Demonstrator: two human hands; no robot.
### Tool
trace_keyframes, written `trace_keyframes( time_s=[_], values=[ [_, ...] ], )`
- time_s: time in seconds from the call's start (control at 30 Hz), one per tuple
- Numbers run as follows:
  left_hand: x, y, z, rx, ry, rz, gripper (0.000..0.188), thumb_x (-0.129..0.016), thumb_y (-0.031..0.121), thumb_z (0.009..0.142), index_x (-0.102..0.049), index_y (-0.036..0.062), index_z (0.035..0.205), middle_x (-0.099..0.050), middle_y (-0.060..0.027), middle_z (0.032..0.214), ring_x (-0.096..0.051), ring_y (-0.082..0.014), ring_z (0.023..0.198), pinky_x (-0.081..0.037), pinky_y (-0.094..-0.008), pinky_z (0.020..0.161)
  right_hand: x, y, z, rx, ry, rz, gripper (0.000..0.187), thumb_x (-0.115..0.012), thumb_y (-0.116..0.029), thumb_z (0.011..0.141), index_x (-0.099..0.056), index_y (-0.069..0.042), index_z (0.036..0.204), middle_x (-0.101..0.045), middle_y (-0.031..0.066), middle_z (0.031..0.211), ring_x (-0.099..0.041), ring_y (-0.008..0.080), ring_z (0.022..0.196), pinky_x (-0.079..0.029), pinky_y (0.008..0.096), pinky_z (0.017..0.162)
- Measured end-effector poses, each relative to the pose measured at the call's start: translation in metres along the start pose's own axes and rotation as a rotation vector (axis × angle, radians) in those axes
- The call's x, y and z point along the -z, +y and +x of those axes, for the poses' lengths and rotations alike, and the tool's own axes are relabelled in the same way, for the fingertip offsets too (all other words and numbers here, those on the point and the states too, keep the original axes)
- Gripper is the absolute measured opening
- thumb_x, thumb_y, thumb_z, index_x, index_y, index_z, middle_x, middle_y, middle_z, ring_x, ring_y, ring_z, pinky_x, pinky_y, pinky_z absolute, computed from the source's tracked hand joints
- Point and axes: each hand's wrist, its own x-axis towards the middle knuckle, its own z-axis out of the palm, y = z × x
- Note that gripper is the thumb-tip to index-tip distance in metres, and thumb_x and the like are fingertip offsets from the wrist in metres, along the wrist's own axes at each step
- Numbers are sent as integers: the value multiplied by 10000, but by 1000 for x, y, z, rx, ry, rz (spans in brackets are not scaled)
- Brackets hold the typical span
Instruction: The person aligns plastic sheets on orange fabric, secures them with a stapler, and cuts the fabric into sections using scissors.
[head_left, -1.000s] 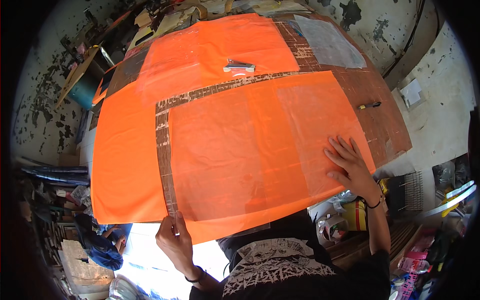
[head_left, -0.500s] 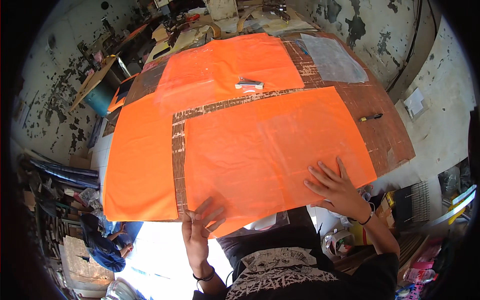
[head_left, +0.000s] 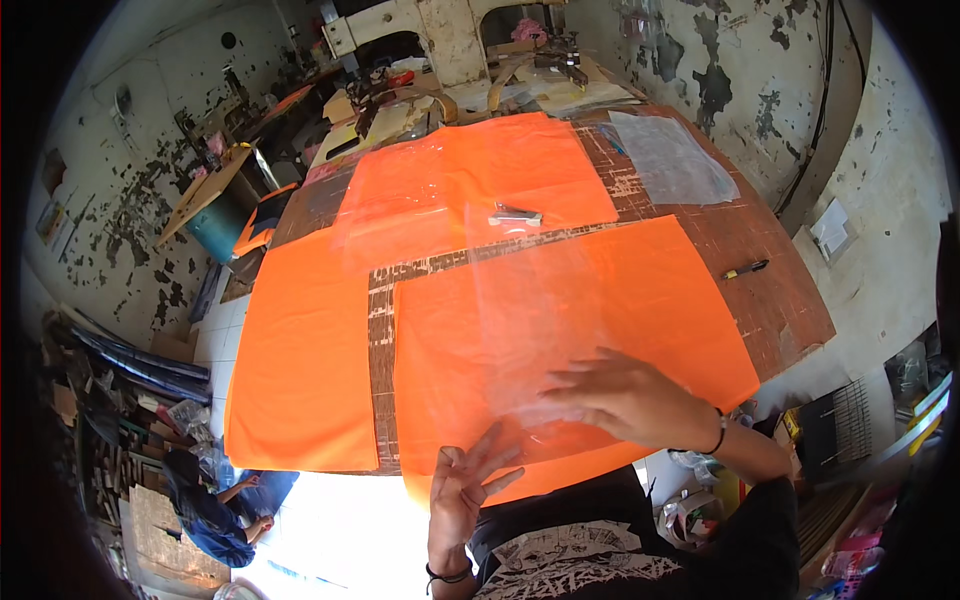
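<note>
Orange sheet, near: orange fabric panel (head_left: 640, 300) lies flat on the table, its near edge at 6 o'clock by the person's body
Left hand: left hand (head_left: 465, 490) at 6 o'clock, fingers spread open, palm up at the panel's near edge, gripping nothing
Right hand: right hand (head_left: 625, 400) at 5 o'clock, fingers open and flat, pressing a clear plastic sheet (head_left: 530, 310) onto the panel
Table: brown wooden table (head_left: 780, 300) shows between the panels
Left panel: second orange panel (head_left: 300, 370) at 9 o'clock
Pen: black pen (head_left: 746, 269) at 3 o'clock
Far panel: third orange panel (head_left: 480, 180) at 12 o'clock, small metal tool (head_left: 515, 215) on it
</note>
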Motion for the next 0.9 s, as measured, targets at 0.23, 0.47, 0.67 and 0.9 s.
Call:
trace_keyframes(
  time_s=[0.23, 0.47, 0.67, 0.9],
  values=[
    [4, -8, 17, 52, 80, 123, 224, -452, 269, 968, -471, 48, 944, -594, -159, 1041, -656, -259, 892, -560, -400, 808, -53, -15, 6, 247, -165, -51, 652, -576, -436, 861, -418, 10, 1311, -525, 178, 1249, -554, 323, 1093, -411, 413, 938],
    [-30, 7, 48, 67, -114, 182, 214, -441, 183, 967, -520, -2, 1042, -577, -182, 1110, -556, -246, 1118, -470, -382, 935, 1, 3, -5, 26, -30, -74, 499, -593, -98, 806, -466, -34, 1284, -566, 168, 1226, -633, 302, 955, -526, 356, 804],
    [-61, 25, 43, -164, -387, 1106, 358, -598, 250, 889, -542, 19, 1156, -506, -172, 1323, -442, -302, 1275, -279, -495, 1083, 216, 101, 10, -327, 895, -407, 618, -376, 144, 672, -597, -67, 1209, -671, 100, 1102, -645, 119, 830, -473, 209, 677],
    [-58, -14, 42, -286, -147, 1762, 582, -612, 430, 855, -490, 103, 1321, -364, -153, 1444, -355, -313, 1331, -191, -522, 1106, 286, 117, 22, 29, 1105, -947, 660, -374, 171, 720, -585, -163, 1249, -607, 54, 1234, -609, 169, 1075, -488, 284, 905]
  ],
)
